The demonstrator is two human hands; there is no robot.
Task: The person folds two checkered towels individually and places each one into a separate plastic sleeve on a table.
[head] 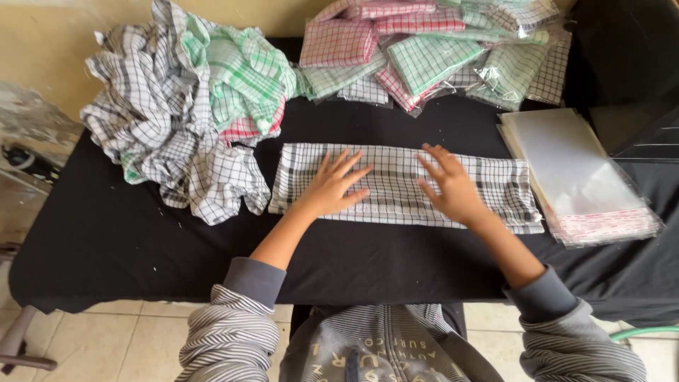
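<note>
A white cloth with a black check [396, 185] lies folded into a long strip across the middle of the black-covered table [120, 240]. My left hand [332, 185] rests flat on the strip's left half, fingers spread. My right hand [449, 185] presses flat on the strip right of centre, fingers spread too. Neither hand grips anything.
A heap of loose checked cloths [184, 106] in black, green and red sits at the back left. Several folded cloths in clear bags [431, 53] are piled at the back. A stack of empty clear bags [576, 173] lies at the right. Tiled floor shows below the table.
</note>
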